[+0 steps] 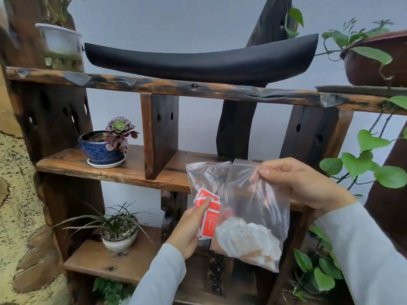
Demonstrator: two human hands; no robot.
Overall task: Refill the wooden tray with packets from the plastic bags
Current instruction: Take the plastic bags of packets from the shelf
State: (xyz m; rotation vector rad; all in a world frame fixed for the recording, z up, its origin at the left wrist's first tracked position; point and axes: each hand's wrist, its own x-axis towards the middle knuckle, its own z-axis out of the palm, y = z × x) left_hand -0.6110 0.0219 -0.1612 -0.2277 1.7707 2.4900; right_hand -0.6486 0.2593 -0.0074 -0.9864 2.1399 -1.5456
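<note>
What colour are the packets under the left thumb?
The packets are red with white print; the head view shows them best.

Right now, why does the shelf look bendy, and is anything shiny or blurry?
Head view: the wide lens bows the top shelf plank; soft light, no hard shadows; the clear bag in the right hand has shine streaks; its white packets look smeary.

On the middle board of a rough wooden shelf [66, 160], a blue pot [97, 150] is set on a white saucer [105, 165]; a pale pot [119, 241] of grassy leaves is placed on the lower board.
</note>
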